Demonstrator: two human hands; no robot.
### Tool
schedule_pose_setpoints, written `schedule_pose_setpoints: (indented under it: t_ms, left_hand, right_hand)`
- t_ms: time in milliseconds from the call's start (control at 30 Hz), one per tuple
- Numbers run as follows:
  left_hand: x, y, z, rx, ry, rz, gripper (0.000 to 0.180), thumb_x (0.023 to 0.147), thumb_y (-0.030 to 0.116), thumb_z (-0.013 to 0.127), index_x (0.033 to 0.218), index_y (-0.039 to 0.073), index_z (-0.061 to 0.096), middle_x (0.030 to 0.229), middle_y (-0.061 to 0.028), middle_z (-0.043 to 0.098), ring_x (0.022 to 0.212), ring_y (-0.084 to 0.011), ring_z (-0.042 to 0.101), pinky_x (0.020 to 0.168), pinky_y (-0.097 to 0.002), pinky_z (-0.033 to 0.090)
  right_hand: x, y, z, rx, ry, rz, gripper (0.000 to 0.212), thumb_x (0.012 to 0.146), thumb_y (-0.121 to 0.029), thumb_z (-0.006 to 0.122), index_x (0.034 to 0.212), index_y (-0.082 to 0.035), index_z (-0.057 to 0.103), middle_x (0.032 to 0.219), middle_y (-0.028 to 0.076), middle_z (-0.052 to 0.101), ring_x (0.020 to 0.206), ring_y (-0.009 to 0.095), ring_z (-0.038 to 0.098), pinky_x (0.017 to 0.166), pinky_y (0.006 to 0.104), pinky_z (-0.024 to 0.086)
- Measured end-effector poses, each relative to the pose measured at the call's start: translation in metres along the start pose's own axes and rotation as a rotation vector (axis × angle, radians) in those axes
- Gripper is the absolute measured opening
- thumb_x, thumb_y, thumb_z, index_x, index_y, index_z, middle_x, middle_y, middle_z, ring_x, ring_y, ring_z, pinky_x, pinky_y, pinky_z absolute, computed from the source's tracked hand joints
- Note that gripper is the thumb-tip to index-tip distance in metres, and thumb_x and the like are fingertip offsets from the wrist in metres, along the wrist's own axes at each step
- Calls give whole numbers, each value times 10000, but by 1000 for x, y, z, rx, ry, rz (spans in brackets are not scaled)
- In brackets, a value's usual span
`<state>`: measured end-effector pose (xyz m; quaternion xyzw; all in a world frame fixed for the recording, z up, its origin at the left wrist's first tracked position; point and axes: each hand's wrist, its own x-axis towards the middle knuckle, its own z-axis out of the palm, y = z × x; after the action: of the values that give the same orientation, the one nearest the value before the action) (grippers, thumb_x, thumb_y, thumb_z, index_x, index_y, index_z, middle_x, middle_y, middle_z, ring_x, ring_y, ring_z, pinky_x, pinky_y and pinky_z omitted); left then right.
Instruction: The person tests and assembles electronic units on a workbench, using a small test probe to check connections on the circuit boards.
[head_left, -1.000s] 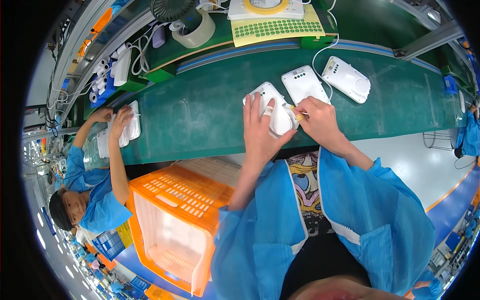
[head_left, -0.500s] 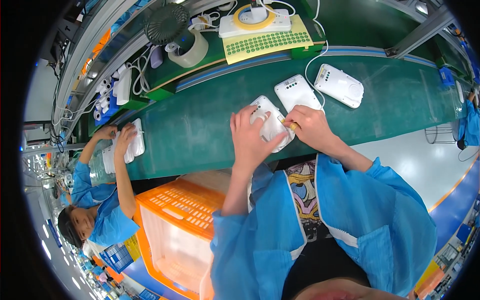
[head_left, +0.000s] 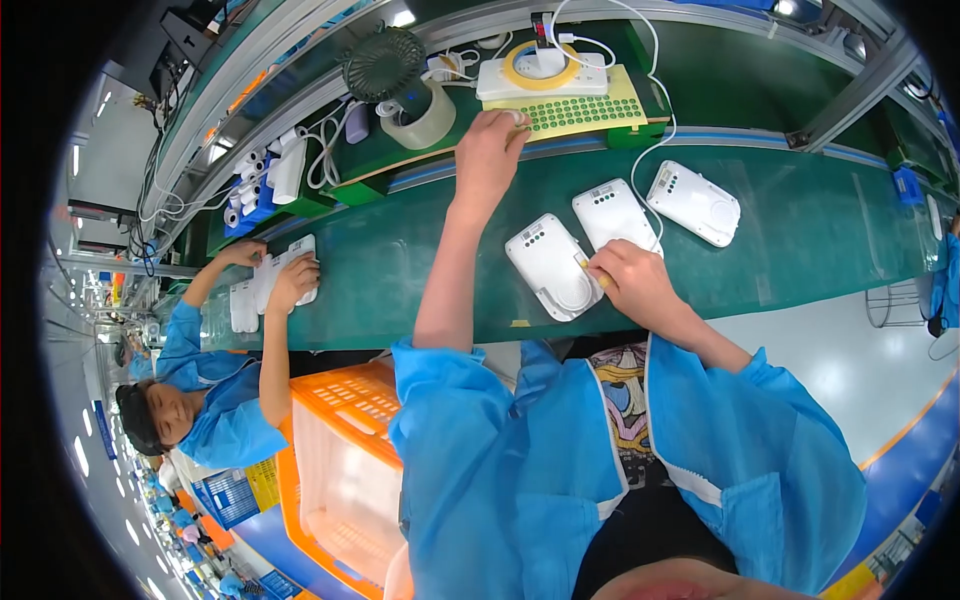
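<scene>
At the shelf edge my left hand [head_left: 487, 160] is pinched at the left end of a yellow sheet with rows of green round stickers [head_left: 590, 115]. Something pale shows at its fingertips, too small to name. My right hand [head_left: 640, 285] grips the right edge of the nearest white device [head_left: 545, 255], which lies flat with a round disc at its lower end. Small yellow bits, perhaps finger covers, show at that hand's fingertips. Just beyond lies a second white device [head_left: 610, 208], partly under a white cable. A third white device [head_left: 696, 204] lies farther right.
On the shelf stand a fan [head_left: 385, 65], a tape roll [head_left: 425, 118] and a white power strip [head_left: 495, 82] with a yellow tape ring. A co-worker [head_left: 215, 390] handles white devices [head_left: 290, 270] at the left. An orange crate [head_left: 345, 400] stands below the bench [head_left: 400, 270].
My left hand has left the nearest white device and moved up and left to the sticker sheet. My right hand stays at the device's right edge. The whole view has shifted slightly.
</scene>
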<state>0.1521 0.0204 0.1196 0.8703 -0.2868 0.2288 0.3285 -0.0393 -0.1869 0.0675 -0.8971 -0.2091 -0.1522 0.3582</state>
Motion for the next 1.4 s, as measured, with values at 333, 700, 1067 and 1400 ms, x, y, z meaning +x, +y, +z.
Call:
schedule_pose_setpoints:
  t_ms: [333, 700, 1067, 1400]
  left_hand:
    - [8, -1, 9, 138, -3, 58, 149, 801, 71, 807, 923, 59, 721, 966, -72, 718, 948, -282, 685, 777, -422, 574]
    - [-56, 25, -13, -280, -181, -295, 89, 833, 21, 766, 906, -7, 721, 926, -150, 702, 884, -324, 673, 770, -383, 554]
    - [-119, 26, 0, -285, -228, -429, 74, 905, 32, 702, 951, -25, 691, 1021, -169, 685, 970, -351, 679, 834, -434, 540]
    - [-115, 30, 0, -312, -199, -449, 86, 867, 5, 733, 926, -46, 698, 953, -175, 731, 862, -336, 748, 791, -390, 594]
  right_hand:
    - [-3, -5, -2, -178, 5, -103, 48, 821, -82, 682, 856, -52, 665, 809, 103, 610, 802, 297, 656, 684, 423, 531]
    - [-9, -14, -8, -252, -58, -6, 163, 793, -25, 680, 946, -59, 724, 847, 90, 674, 776, 283, 700, 624, 394, 565]
    - [-13, -24, -13, -106, -199, 32, 379, 834, -86, 765, 1183, 13, 655, 1008, 148, 662, 913, 329, 691, 732, 420, 585]
    - [-18, -23, -14, -91, -250, 20, 725, 717, -116, 886, 1361, 37, 590, 1070, 141, 585, 985, 327, 623, 836, 410, 536]
